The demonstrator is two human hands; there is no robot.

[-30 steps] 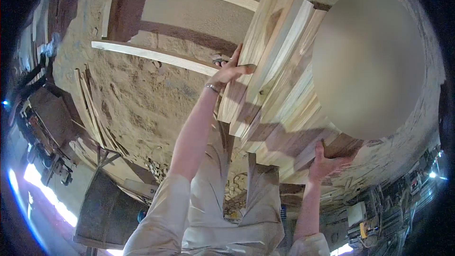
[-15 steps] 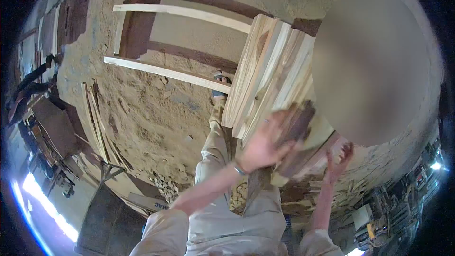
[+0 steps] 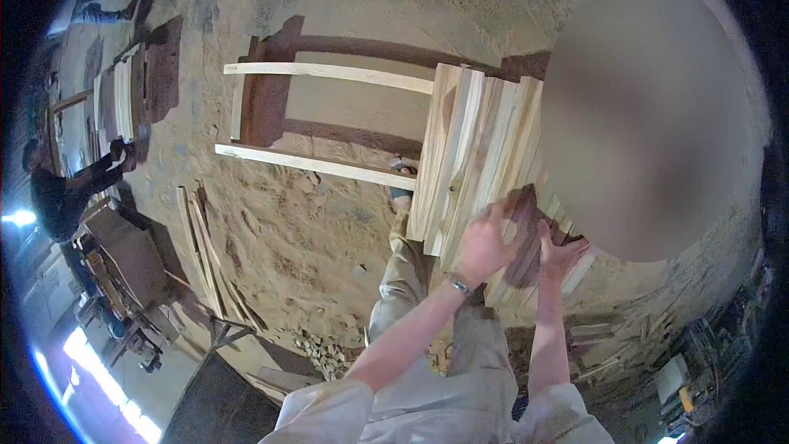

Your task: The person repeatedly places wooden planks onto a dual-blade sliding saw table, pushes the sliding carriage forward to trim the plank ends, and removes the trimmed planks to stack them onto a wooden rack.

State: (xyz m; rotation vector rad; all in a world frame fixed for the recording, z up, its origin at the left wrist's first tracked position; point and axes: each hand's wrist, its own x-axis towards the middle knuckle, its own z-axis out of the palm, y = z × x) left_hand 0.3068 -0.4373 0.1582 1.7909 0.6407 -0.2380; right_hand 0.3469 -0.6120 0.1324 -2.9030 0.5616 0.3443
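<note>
Several pale and brown striped wooden boards lie side by side across two long wooden rails, the upper rail and the lower rail. My left hand, with a metal watch or bracelet at the wrist, is over the near ends of the boards, its fingers apart. To its right, my right hand is at the boards farther along, thumb raised away from the fingers. Neither hand shows anything clearly gripped. A round blurred patch hides the boards' right part.
Beside my leg, thin wooden strips lie on the sandy floor. Wood scraps lie near a dark panel. Another person in dark clothes is at the far left, near stacked boards.
My right hand has moved in from beside the boards to their near ends. My left hand has slowed over the boards. The view has shifted, and a person shows more fully at left.
</note>
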